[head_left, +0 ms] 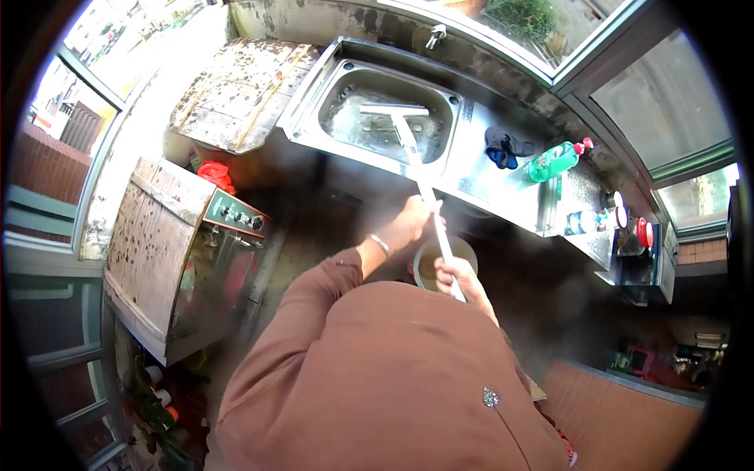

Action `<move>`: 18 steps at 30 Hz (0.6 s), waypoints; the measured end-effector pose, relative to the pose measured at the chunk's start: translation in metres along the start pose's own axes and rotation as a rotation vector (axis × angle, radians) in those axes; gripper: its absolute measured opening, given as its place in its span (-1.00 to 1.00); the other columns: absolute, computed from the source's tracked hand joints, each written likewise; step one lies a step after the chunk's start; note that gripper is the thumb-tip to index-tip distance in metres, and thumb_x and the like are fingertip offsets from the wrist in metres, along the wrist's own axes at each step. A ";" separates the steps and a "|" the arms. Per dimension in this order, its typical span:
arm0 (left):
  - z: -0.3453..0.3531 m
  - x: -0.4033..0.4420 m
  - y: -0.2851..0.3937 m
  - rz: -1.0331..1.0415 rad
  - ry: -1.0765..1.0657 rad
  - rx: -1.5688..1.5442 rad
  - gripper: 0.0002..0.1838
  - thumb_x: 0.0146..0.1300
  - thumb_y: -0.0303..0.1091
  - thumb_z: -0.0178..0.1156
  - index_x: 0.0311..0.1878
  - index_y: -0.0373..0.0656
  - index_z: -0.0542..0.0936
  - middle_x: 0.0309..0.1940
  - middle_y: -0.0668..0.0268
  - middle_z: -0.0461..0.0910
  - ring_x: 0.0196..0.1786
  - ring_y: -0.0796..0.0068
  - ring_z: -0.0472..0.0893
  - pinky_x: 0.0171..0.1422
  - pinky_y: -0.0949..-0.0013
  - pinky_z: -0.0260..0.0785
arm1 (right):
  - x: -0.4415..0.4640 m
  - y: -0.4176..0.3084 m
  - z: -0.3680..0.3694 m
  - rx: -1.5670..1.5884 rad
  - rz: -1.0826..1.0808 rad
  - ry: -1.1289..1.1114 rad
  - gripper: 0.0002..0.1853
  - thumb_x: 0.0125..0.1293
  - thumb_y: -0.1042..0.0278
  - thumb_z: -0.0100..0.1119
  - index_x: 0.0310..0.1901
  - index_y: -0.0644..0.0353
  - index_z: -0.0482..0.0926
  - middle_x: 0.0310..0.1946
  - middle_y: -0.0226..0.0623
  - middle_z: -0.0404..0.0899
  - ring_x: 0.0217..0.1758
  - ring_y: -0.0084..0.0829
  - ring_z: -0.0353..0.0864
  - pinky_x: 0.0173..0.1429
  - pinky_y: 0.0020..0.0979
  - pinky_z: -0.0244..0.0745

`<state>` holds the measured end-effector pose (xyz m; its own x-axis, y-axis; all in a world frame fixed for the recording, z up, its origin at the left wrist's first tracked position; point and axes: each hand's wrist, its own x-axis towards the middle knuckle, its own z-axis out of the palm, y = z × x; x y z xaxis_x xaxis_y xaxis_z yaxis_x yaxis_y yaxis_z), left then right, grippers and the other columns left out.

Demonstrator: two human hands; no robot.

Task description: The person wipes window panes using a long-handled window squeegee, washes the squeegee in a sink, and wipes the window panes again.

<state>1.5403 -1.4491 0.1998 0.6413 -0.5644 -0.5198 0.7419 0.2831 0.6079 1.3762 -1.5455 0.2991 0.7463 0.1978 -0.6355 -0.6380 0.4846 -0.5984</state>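
Observation:
A squeegee [425,187] with a long pale handle and a T-shaped head slants from my body to the sink. Its head is over the basin of the metal sink [312,118]; whether it touches the bottom I cannot tell. My left hand [415,217], with a bracelet at the wrist, is closed around the middle of the handle. Lower down, near the handle's end, my right hand [462,279] grips it too. Below the handle, partly hidden by my hands, stands a round bucket [470,253] on the floor.
Right of the basin are dark slippers [506,147] and a green bottle [554,162]. Jars with red lids [644,232] stand farther right. A tap [436,35] juts from the wall. At left are a wooden board [239,90] and a wood-topped cabinet [153,243].

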 end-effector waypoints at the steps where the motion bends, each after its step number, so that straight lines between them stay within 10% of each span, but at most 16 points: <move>1: 0.004 0.006 0.001 0.002 0.029 0.061 -0.84 0.26 -0.43 0.19 -0.29 -0.31 0.43 -0.46 0.12 0.52 -0.47 0.17 0.61 -0.31 0.04 0.60 | 0.002 -0.004 0.000 -0.016 -0.018 0.015 -0.88 0.27 0.36 0.07 -0.28 0.21 0.40 -0.68 -0.50 0.26 -0.77 -0.60 0.25 -0.69 -0.54 0.12; 6: 0.046 -0.035 -0.012 -0.038 -0.061 -0.107 -0.77 0.34 -0.32 0.12 -0.30 -0.30 0.38 -0.50 0.17 0.45 -0.57 0.20 0.55 -0.45 0.07 0.56 | -0.043 0.001 -0.044 -0.493 -0.133 -0.004 -0.83 0.18 0.29 0.13 -0.32 0.19 0.44 -0.61 -0.50 0.37 -0.62 -0.64 0.33 -0.52 -0.55 0.25; 18: 0.092 -0.049 -0.028 -0.144 0.053 -0.149 -0.63 0.39 -0.01 0.05 -0.26 -0.15 0.31 -0.59 0.30 0.34 -0.56 0.30 0.43 -0.39 0.04 0.44 | -0.068 0.017 -0.084 -0.516 -0.168 0.073 -0.88 0.10 0.40 0.11 -0.33 0.17 0.41 -0.54 -0.56 0.32 -0.48 -0.72 0.27 -0.41 -0.60 0.21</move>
<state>1.4696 -1.5007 0.2637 0.5332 -0.5669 -0.6280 0.8448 0.3164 0.4316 1.2988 -1.6229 0.2913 0.8425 0.0850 -0.5320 -0.5352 0.0202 -0.8445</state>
